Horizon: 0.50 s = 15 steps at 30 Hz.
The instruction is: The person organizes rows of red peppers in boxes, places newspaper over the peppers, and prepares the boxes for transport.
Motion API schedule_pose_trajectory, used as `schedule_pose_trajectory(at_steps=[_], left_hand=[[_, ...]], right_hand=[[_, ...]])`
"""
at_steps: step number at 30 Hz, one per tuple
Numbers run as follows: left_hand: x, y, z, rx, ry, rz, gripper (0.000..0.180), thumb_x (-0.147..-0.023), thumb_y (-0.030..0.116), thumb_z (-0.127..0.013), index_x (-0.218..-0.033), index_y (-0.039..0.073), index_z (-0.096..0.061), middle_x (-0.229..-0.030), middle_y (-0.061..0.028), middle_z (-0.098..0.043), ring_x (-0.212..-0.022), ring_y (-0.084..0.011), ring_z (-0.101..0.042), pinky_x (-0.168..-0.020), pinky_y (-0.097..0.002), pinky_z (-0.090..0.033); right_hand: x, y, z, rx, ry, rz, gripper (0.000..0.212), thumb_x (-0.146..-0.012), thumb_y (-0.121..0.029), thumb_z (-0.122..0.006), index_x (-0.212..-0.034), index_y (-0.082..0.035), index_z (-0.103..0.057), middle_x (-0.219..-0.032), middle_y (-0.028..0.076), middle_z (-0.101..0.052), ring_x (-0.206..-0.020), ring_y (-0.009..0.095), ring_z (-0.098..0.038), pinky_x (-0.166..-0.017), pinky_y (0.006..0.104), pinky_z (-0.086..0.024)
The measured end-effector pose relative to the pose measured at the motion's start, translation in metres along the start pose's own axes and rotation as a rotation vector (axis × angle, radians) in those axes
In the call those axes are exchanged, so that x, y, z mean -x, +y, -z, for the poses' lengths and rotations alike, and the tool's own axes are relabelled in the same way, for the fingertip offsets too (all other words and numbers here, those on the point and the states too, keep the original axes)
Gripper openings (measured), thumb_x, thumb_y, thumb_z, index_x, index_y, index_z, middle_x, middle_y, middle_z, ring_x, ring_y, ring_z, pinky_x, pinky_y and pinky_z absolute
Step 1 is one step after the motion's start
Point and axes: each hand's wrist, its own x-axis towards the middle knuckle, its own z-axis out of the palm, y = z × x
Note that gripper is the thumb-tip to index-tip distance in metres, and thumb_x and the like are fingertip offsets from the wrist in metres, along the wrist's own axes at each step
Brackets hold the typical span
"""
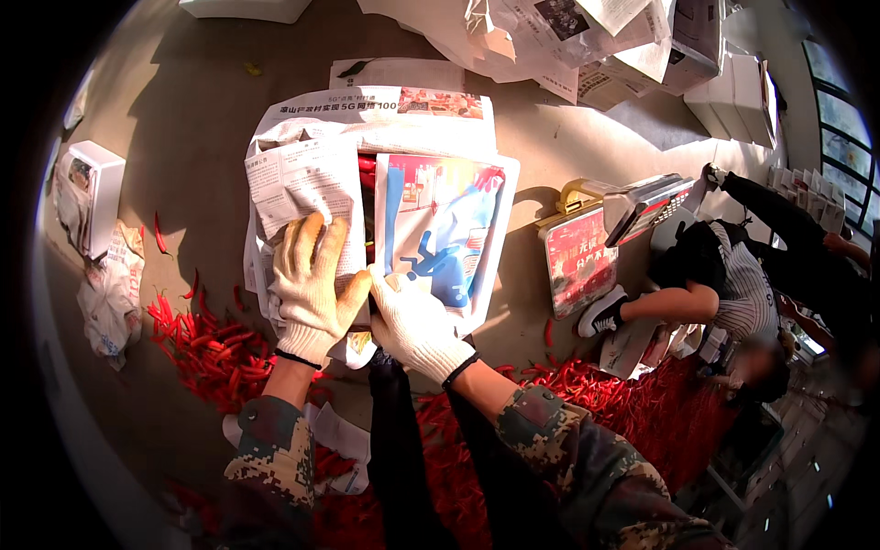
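Newspaper-lined box (385, 183) sits on the floor straight ahead of the person, just past both hands; red chillies (367, 170) show only through a narrow gap down its middle, so the paper is folded in over them as a cover. Left sheet (307, 183) is a black-and-white page, creased and standing up a bit, and the left hand (310, 291) in a yellowish knit glove lies on it with fingers spread flat, pressing, not gripping, likely to keep the springy paper from lifting. Right sheet (445, 225) is a colour page with blue and red print, lying smoother; the right hand (414, 323) in a white knit glove rests at its near corner, fingers curled down onto the edge, cannot tell whether it pinches the paper or only pushes on it. Hands touch each other at the near edge of the box. Camouflage sleeves come in from below. Outward: loose chillies (206, 344) heaped on the floor left of and below the box, more of them spread to the right (623, 394). An electronic scale (642, 203) with a red-fronted platform sits right of the box. Another person (733, 284) in a striped top crouches beyond it. White foam boxes (92, 192) at left, crumpled newspapers (550, 37) at top.
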Motion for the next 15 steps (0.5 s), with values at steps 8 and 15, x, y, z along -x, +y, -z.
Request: schedule_pose_trajectory(at_steps=[8, 15], left_hand=[[0.013, 0.015, -0.04, -0.225, -0.331, 0.114, 0.069, -0.086, 0.049, -0.084, -0.152, 0.033, -0.067, -0.171, -0.0138, -0.042, -0.161, -0.0525, -0.026, -0.127, -0.0798, -0.019], [0.019, 0.008, -0.047, -0.069, -0.253, 0.154, 0.066, -0.084, 0.046, -0.081, -0.148, 0.032, -0.07, -0.163, -0.0191, -0.052, -0.155, -0.0568, -0.035, -0.124, -0.0824, -0.02]], right_hand=[[-0.105, 0.104, 0.175, -0.257, 0.545, -0.336, 0.049, -0.106, -0.04, -0.075, -0.131, 0.002, -0.075, -0.101, 0.014, -0.082, -0.087, 0.023, -0.079, -0.082, 0.0359, -0.062], [-0.214, 0.117, 0.225, -1.253, 0.008, -0.742, 0.026, -0.106, -0.031, -0.076, -0.119, -0.009, -0.077, -0.106, 0.01, -0.079, -0.092, 0.027, -0.077, -0.086, 0.0461, -0.067]])
